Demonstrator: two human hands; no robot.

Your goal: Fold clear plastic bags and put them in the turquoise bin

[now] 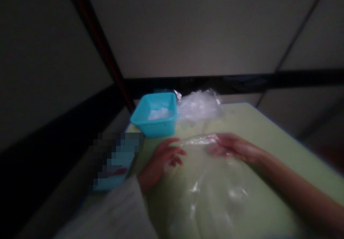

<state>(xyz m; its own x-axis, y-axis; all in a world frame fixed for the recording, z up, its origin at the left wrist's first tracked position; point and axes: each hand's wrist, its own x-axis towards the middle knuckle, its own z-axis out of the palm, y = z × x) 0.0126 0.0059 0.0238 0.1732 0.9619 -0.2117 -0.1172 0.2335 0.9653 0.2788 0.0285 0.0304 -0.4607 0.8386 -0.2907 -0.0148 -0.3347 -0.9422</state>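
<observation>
A large clear plastic bag [204,192] lies spread over the table in front of me, its far edge slightly raised. At that edge, my right hand [232,147] grips the plastic, with part of the fingers seen through the film. My left hand [169,155] is beside the bag's left corner, fingers curved and apart; whether they touch the film is hard to tell. Beyond my left hand is a turquoise plastic basin [158,129] with some white or see-through material [159,114] inside.
Crumpled clear plastic [201,106] is heaped right of the basin, at the back of the pale green table [242,120]. A flat light-blue object [115,174], partly pixelated, lies at the left edge. A panelled wall [188,27] rises behind. The picture is dim and blurred.
</observation>
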